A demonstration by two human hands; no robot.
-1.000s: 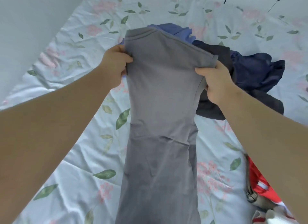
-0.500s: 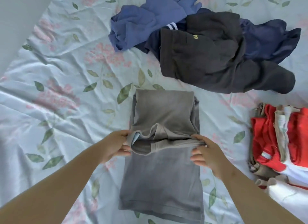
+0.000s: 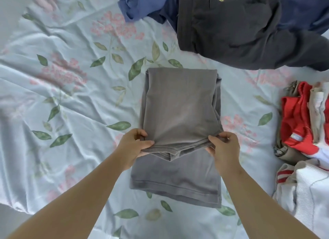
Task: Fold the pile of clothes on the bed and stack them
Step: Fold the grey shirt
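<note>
Two hands' fingers, left hand (image 3: 133, 146), right hand (image 3: 224, 146), pinching grey shirt (image 3: 179, 114), long axis running away from person

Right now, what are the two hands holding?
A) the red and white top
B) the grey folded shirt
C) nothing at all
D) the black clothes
B: the left hand and the right hand each pinch the folded-over edge of the grey folded shirt lying on the flowery bedsheet.

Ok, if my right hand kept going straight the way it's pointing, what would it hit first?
The grey shirt your right hand pinches: it would slide up over the folded part. Past that, probably bare sheet, then the black garment; depth is hard to judge.
</note>
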